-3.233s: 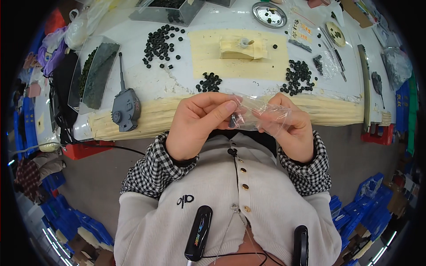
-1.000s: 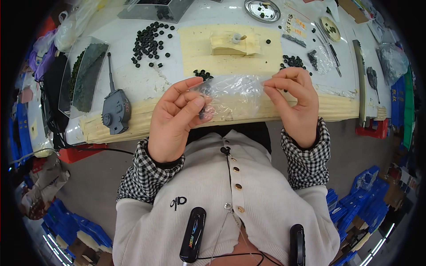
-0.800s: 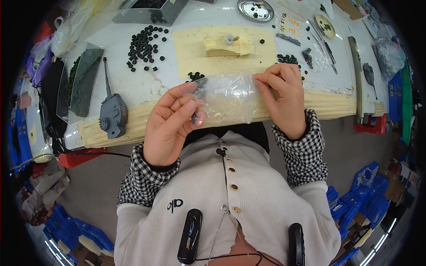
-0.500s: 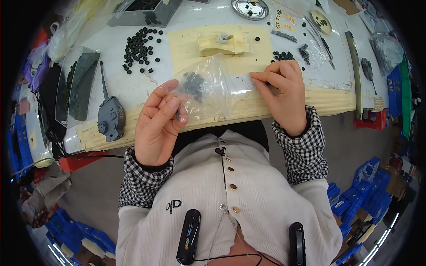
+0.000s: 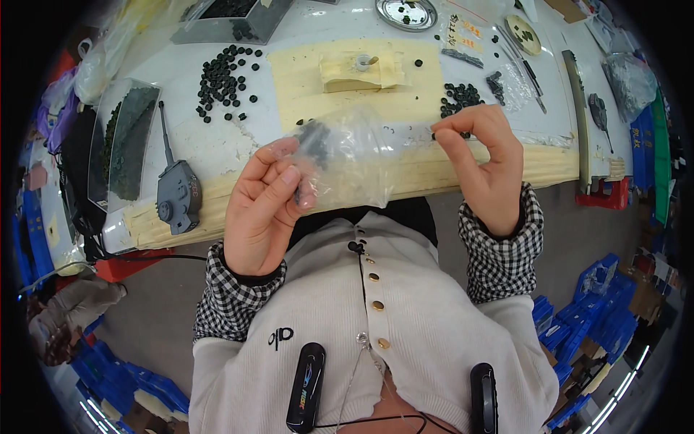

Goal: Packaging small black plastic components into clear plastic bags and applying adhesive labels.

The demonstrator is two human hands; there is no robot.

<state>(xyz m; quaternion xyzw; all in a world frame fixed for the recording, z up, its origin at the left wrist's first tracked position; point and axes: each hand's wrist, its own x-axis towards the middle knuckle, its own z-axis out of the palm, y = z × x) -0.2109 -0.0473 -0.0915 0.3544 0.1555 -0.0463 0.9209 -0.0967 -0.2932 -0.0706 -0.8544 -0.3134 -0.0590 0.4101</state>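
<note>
My left hand (image 5: pixel 262 192) is closed on a clear plastic bag (image 5: pixel 354 163) at the table's front edge. Small dark parts (image 5: pixel 314 141) show through the bag's left side, and a dark piece also shows between my left fingers. My right hand (image 5: pixel 488 155) is apart from the bag, to its right, thumb and forefinger pinched together. A tiny dark spot shows at those fingertips; whether it is held or lies on the table behind I cannot tell. Beyond that hand lies a cluster of small black round parts (image 5: pixel 459 95).
A larger group of black round parts (image 5: pixel 223 81) lies at the left. A grey model tank turret (image 5: pixel 178 195) is by the left front edge. A tape-covered block (image 5: pixel 361 72) holds a small cup. Tweezers and tools (image 5: pixel 529 72) lie right, near a round metal dish (image 5: pixel 406 27).
My right hand has moved right, away from the bag. The bag has swung slightly right and lower, still in my left hand.
</note>
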